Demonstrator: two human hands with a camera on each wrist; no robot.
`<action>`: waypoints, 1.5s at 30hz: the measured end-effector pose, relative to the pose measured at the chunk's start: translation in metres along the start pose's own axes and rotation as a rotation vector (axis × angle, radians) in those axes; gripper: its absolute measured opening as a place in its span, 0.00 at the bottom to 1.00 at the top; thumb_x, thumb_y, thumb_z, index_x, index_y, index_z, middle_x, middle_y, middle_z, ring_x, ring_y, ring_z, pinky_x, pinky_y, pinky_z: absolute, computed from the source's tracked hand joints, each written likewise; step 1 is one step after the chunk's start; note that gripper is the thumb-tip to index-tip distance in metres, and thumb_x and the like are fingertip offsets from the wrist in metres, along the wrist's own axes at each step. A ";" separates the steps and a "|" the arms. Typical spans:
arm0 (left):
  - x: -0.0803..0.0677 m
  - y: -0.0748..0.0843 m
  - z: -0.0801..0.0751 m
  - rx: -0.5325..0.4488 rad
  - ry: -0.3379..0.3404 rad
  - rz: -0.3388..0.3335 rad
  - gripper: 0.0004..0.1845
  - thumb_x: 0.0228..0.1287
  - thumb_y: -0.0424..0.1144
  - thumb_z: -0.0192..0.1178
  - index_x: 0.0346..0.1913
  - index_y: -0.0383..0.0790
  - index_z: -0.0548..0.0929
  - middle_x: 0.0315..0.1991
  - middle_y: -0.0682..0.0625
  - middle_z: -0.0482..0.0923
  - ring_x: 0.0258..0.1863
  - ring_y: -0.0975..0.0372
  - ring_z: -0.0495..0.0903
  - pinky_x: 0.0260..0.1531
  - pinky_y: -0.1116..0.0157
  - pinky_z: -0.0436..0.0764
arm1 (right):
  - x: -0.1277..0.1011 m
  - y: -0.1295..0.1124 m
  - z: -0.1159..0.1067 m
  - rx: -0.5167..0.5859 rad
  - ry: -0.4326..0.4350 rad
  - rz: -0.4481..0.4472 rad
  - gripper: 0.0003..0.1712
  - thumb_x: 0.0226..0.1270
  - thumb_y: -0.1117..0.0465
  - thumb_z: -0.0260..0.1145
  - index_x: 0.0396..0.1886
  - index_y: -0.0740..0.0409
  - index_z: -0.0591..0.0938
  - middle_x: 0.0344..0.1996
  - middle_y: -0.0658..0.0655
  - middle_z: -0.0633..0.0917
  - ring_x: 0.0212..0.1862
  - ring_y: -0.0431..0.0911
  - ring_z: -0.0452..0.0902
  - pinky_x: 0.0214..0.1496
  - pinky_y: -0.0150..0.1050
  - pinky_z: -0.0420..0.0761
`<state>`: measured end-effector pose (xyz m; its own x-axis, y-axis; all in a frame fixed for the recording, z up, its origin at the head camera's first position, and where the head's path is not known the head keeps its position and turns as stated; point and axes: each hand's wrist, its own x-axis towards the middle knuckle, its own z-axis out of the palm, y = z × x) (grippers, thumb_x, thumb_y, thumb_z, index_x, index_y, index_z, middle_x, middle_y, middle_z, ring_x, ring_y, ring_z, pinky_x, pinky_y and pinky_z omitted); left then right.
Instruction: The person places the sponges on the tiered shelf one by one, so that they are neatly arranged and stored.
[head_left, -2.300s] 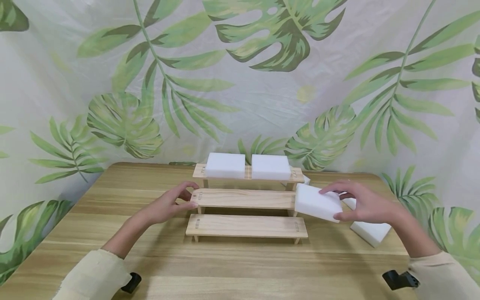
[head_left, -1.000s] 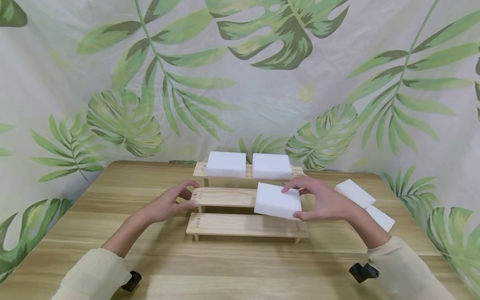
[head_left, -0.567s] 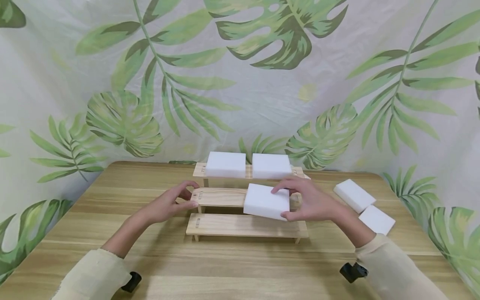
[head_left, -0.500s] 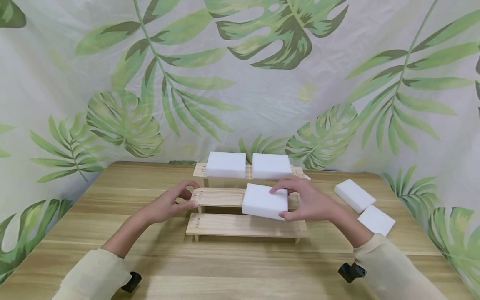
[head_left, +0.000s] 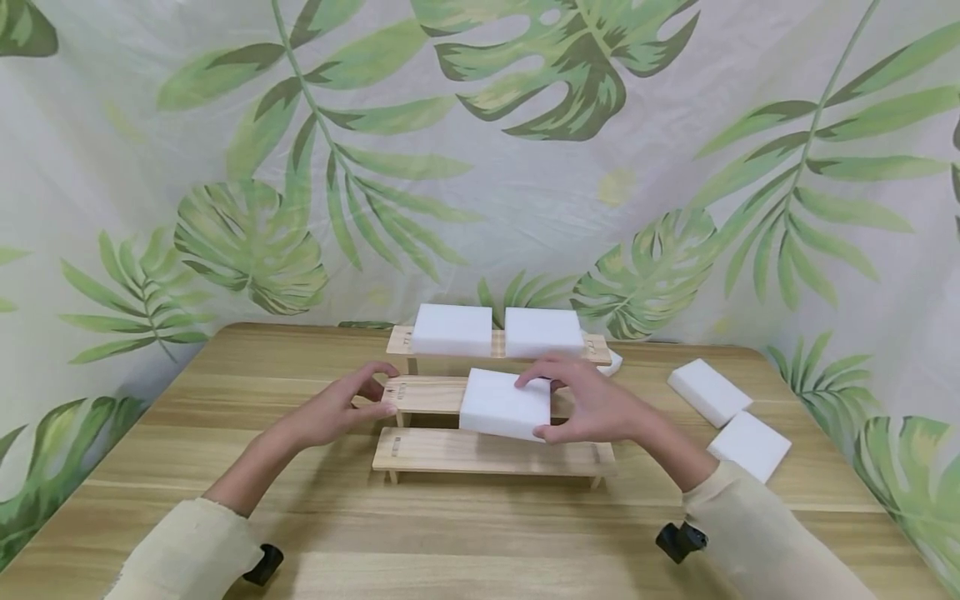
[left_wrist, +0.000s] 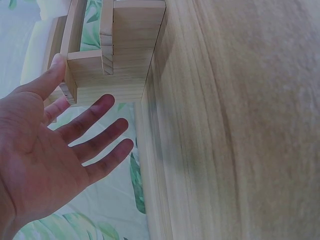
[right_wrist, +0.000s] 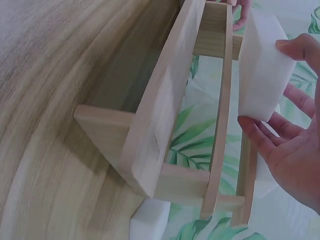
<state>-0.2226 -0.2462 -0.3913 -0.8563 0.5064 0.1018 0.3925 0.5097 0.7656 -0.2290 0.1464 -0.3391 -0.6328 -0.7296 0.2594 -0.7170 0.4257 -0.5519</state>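
Observation:
My right hand (head_left: 592,404) grips a white foam block (head_left: 504,404) by its right side, thumb at the near edge and fingers at the far one. The block is slightly tilted, over the middle shelf (head_left: 427,393) of a three-tier wooden rack; whether it touches the shelf I cannot tell. At that shelf's left end, my left hand (head_left: 337,408) pinches the board between thumb and index finger, the other fingers spread loosely in the left wrist view. Two white foam blocks, one on the left (head_left: 452,329) and one on the right (head_left: 543,332), lie on the top shelf.
The lowest shelf (head_left: 480,454) bears nothing. Right of the rack, two more foam blocks, a far one (head_left: 709,392) and a near one (head_left: 750,446), lie on the wooden table (head_left: 480,533). Another white piece (head_left: 613,362) shows partly behind the rack. A leaf-patterned cloth (head_left: 480,167) hangs behind.
My right hand has carried the foam block leftward, from the rack's right end to about the middle of the middle shelf. My left hand has stayed at the shelf's left end.

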 end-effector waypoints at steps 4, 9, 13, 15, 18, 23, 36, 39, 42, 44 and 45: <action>0.000 0.000 0.000 0.008 0.004 0.001 0.26 0.77 0.42 0.62 0.68 0.34 0.67 0.47 0.42 0.81 0.51 0.50 0.79 0.46 0.52 0.82 | 0.006 -0.002 0.005 -0.036 0.003 -0.006 0.29 0.52 0.58 0.81 0.56 0.54 0.83 0.56 0.54 0.82 0.52 0.47 0.75 0.56 0.49 0.81; 0.000 0.000 0.001 0.007 -0.001 -0.003 0.25 0.77 0.41 0.62 0.68 0.34 0.67 0.47 0.42 0.81 0.52 0.50 0.79 0.47 0.52 0.82 | 0.012 -0.005 0.011 -0.085 0.005 -0.040 0.30 0.52 0.57 0.81 0.56 0.55 0.82 0.58 0.56 0.82 0.57 0.50 0.76 0.57 0.51 0.80; 0.000 0.001 0.001 0.006 0.002 0.002 0.26 0.77 0.42 0.62 0.68 0.34 0.67 0.47 0.41 0.81 0.52 0.49 0.79 0.46 0.52 0.82 | 0.017 -0.006 0.017 -0.084 0.012 -0.054 0.29 0.53 0.58 0.81 0.56 0.55 0.82 0.58 0.57 0.81 0.57 0.50 0.76 0.56 0.53 0.80; 0.000 0.001 0.001 0.003 0.004 0.002 0.26 0.77 0.42 0.62 0.68 0.34 0.67 0.48 0.41 0.81 0.52 0.49 0.79 0.46 0.53 0.82 | 0.020 -0.006 0.020 -0.083 0.013 -0.047 0.29 0.53 0.58 0.81 0.55 0.54 0.82 0.57 0.56 0.81 0.56 0.49 0.76 0.56 0.51 0.79; 0.000 0.001 0.001 -0.003 0.004 -0.001 0.26 0.77 0.42 0.62 0.68 0.34 0.67 0.48 0.41 0.81 0.52 0.49 0.79 0.46 0.53 0.82 | 0.022 -0.007 0.025 -0.100 0.015 -0.038 0.29 0.54 0.57 0.81 0.55 0.52 0.83 0.56 0.54 0.81 0.55 0.47 0.76 0.55 0.46 0.79; 0.000 0.001 0.001 -0.002 0.001 0.000 0.26 0.77 0.42 0.62 0.68 0.34 0.67 0.47 0.42 0.81 0.52 0.50 0.79 0.45 0.54 0.82 | 0.026 -0.009 0.029 -0.131 0.030 -0.043 0.28 0.55 0.56 0.81 0.55 0.51 0.83 0.56 0.52 0.81 0.54 0.46 0.77 0.55 0.43 0.78; 0.001 0.004 0.001 -0.007 0.001 0.004 0.27 0.76 0.41 0.63 0.69 0.34 0.67 0.49 0.40 0.80 0.53 0.49 0.79 0.46 0.53 0.81 | 0.040 -0.013 0.045 -0.105 0.043 -0.005 0.25 0.57 0.58 0.80 0.54 0.54 0.84 0.62 0.57 0.80 0.67 0.53 0.74 0.63 0.48 0.77; 0.001 0.002 0.001 0.002 0.004 0.001 0.26 0.76 0.41 0.63 0.68 0.34 0.67 0.48 0.41 0.81 0.52 0.50 0.79 0.45 0.54 0.82 | 0.043 -0.013 0.047 -0.111 0.046 -0.002 0.25 0.58 0.58 0.79 0.55 0.54 0.84 0.65 0.59 0.79 0.69 0.54 0.73 0.65 0.50 0.76; 0.001 0.001 0.002 0.007 0.011 0.000 0.25 0.76 0.41 0.63 0.68 0.34 0.67 0.47 0.41 0.81 0.52 0.50 0.80 0.45 0.55 0.82 | 0.045 -0.014 0.048 -0.110 0.039 0.009 0.24 0.59 0.57 0.79 0.55 0.55 0.83 0.67 0.60 0.77 0.70 0.55 0.72 0.67 0.51 0.75; 0.001 0.000 0.003 0.008 0.013 -0.001 0.25 0.76 0.41 0.63 0.67 0.34 0.67 0.47 0.41 0.81 0.51 0.50 0.80 0.45 0.55 0.82 | 0.045 -0.014 0.049 -0.111 0.029 0.022 0.24 0.60 0.57 0.78 0.56 0.55 0.83 0.68 0.60 0.77 0.71 0.56 0.71 0.67 0.51 0.74; 0.001 0.000 0.003 0.007 0.013 0.003 0.26 0.76 0.41 0.63 0.67 0.34 0.67 0.47 0.41 0.81 0.51 0.50 0.80 0.45 0.55 0.82 | 0.045 -0.015 0.049 -0.113 0.023 0.026 0.24 0.61 0.57 0.78 0.56 0.55 0.83 0.68 0.60 0.77 0.71 0.56 0.71 0.68 0.51 0.74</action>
<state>-0.2225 -0.2434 -0.3926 -0.8592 0.4992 0.1120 0.3972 0.5128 0.7611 -0.2329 0.0809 -0.3578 -0.6574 -0.7055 0.2649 -0.7277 0.5031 -0.4662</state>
